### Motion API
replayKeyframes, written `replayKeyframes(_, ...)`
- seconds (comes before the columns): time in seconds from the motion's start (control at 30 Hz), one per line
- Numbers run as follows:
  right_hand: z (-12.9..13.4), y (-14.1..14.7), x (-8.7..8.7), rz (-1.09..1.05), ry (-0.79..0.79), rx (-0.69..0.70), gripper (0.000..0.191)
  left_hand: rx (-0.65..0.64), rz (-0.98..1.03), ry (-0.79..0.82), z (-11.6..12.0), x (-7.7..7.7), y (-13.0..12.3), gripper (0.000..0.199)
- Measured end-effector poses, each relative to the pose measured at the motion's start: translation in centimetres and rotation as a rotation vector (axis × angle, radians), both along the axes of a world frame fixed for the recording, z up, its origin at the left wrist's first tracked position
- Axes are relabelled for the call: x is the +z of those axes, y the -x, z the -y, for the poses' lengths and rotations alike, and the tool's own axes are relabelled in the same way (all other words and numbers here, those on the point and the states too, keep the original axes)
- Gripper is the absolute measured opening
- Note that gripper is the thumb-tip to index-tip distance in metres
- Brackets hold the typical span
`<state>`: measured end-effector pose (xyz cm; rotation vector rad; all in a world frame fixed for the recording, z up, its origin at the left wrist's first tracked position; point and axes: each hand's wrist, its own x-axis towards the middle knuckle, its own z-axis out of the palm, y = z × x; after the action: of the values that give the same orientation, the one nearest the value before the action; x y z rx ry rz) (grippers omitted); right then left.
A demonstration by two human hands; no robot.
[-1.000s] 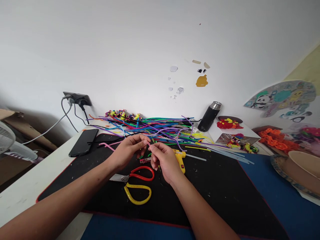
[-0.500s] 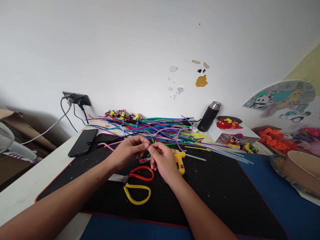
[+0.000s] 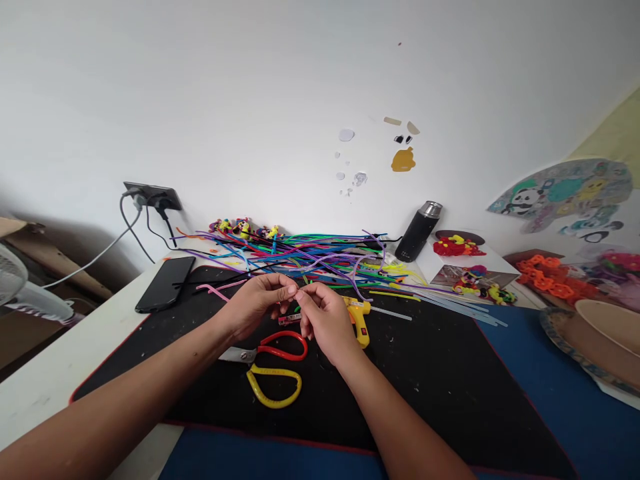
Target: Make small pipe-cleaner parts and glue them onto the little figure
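My left hand [image 3: 263, 301] and my right hand [image 3: 325, 321] meet fingertip to fingertip above the black mat [image 3: 425, 393]. Both are closed in a pinch, thumb against forefinger. Whatever lies between the fingertips is too small to make out. Just below them, a pair of scissors [image 3: 278, 404] with one red and one yellow handle lies on the mat, its blades partly behind my left forearm. A yellow glue gun [image 3: 361, 327] with a clear glue stick [image 3: 393, 315] is partly hidden by my right hand. A small red and white printed item [image 3: 289, 320] shows between the hands.
Behind the hands spreads a pile of coloured pipe cleaners [image 3: 310, 257]. A black phone [image 3: 165, 285] lies at the left; a black flask [image 3: 419, 233] leans at the back right. Clear glue sticks [image 3: 465, 310] and small pipe-cleaner figures [image 3: 470, 283] are on the right, beside a round basket [image 3: 580, 353].
Both hands keep almost the same pinched pose, with only slight finger movement. The objects on the table stay in place.
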<state>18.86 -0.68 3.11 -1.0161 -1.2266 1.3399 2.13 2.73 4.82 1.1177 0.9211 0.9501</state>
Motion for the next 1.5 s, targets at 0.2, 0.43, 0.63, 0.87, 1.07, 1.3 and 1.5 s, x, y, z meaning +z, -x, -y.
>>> replayKeyframes(0.2,0.1,0.0,-0.1,-0.009,0.002,-0.001,0.034,-0.031,0.134,0.082,-0.2,-0.4,0.2,0.042)
replayKeyframes(0.43,0.0,0.0,-0.1,-0.017,-0.008,0.003,0.031,-0.025,0.173,0.126,-0.2,-0.8,0.0,0.044)
replayKeyframes(0.63,0.1,0.0,-0.1,-0.021,-0.002,-0.002,0.031,-0.014,0.121,0.116,0.0,-0.8,-0.2,0.045)
replayKeyframes(0.87,-0.1,0.0,-0.3,-0.029,0.001,-0.02,0.031,0.003,0.085,0.049,0.1,-0.4,-0.2,0.045)
replayKeyframes(1.07,-0.1,0.0,-0.1,-0.003,-0.033,-0.019,0.031,0.001,0.055,0.01,0.2,-0.2,0.0,0.04)
replayKeyframes(1.3,0.0,0.1,0.1,0.016,-0.026,0.005,0.027,0.033,0.049,-0.008,0.1,0.4,0.2,0.041)
replayKeyframes(1.5,-0.2,-0.2,-0.2,-0.076,0.046,-0.031,0.037,0.021,-0.031,-0.088,0.0,0.7,0.6,0.04)
